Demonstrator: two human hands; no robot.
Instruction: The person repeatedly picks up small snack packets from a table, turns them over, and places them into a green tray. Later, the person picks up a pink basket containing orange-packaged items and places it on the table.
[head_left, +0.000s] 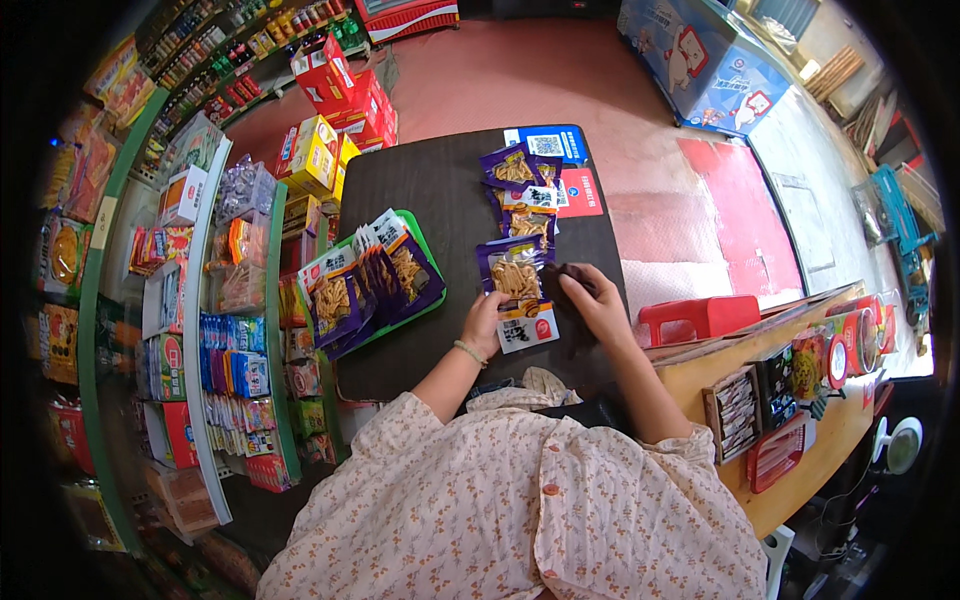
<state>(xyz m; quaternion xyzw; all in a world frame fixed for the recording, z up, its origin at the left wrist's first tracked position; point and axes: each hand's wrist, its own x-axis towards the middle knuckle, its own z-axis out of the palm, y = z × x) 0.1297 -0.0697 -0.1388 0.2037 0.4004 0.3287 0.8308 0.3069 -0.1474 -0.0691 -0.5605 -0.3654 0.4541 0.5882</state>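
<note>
My left hand (485, 324) pinches the lower left edge of a purple snack packet (516, 278) with a clear window, lying on the dark tabletop (420, 180). In my right hand (595, 300) is a bunched dark brown cloth (576, 289), close against the packet's right edge. More purple packets (529, 219) lie in an overlapping row beyond it. At the table's left, a green tray (434, 301) holds several similar packets (409, 271) stacked upright and leaning.
A blue card (574, 144) with a printed code and a red card (585, 196) lie at the table's far right corner. Snack shelves (279, 330) and stacked cartons (309, 154) stand left. A red plastic stool (701, 316) and wooden counter (682, 382) are at the right.
</note>
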